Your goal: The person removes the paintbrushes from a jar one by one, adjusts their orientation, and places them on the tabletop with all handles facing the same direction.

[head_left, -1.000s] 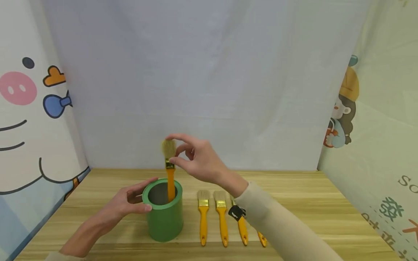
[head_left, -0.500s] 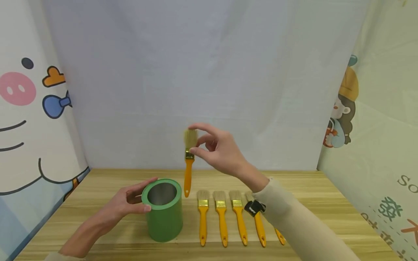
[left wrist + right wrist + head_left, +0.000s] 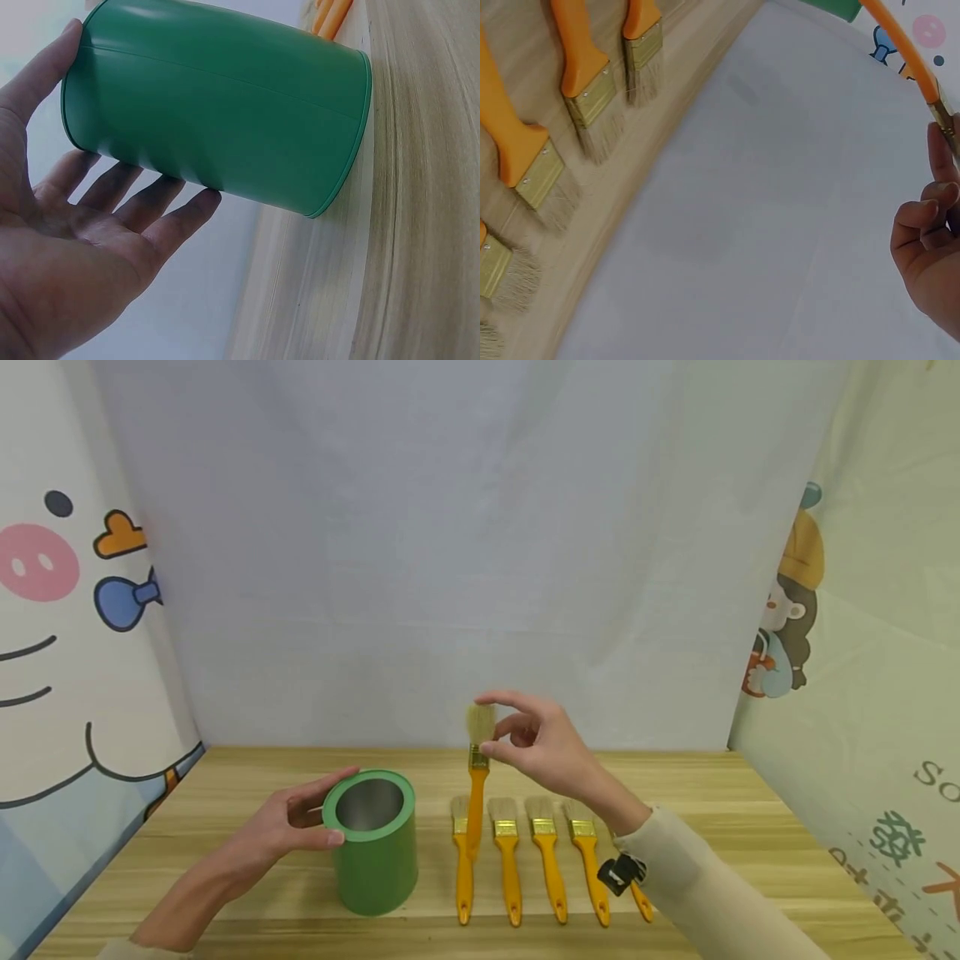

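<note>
My right hand (image 3: 551,750) pinches a paintbrush (image 3: 477,797) near its metal band, bristles up and orange handle pointing down. The brush hangs over the leftmost brush of the row on the table and overlaps it in the head view. At the left, a green can (image 3: 378,877) stands upright, its grey inside showing no brush. My left hand (image 3: 277,828) holds the can near its rim; in the left wrist view the thumb is on one side of the wall (image 3: 210,105) and the fingers on the other. The right wrist view shows the held brush (image 3: 907,56) at its right edge.
Several paintbrushes with orange handles lie side by side on the wooden table (image 3: 712,827), bristles away from me, including one brush (image 3: 510,877) near the middle. The rightmost is partly hidden by my right wrist. A pale cloth (image 3: 465,527) hangs behind the table.
The paintbrush came up out of the can in my right hand, moved right, then dropped lower over the row of brushes. My left hand stays at the can.
</note>
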Demonstrator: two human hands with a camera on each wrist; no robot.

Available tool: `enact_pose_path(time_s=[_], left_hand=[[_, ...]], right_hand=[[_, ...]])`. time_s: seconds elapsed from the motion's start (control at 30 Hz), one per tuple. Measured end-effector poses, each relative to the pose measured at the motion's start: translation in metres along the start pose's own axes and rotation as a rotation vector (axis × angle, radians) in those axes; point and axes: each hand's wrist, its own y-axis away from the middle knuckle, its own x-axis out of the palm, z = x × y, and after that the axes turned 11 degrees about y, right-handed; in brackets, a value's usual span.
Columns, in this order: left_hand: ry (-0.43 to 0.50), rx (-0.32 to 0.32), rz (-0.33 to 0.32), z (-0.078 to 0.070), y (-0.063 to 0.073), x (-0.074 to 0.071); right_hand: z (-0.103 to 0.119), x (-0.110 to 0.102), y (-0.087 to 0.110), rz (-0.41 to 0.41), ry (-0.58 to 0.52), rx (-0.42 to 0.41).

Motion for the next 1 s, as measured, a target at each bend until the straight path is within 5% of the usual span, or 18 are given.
enact_pose_path(time_s=[1.0], left_hand=[[0.005,0.004,0.005,-0.001,0.002,0.001]], right_hand=[[-0.051,-0.015,0.065,0.109,0.004,0.227]])
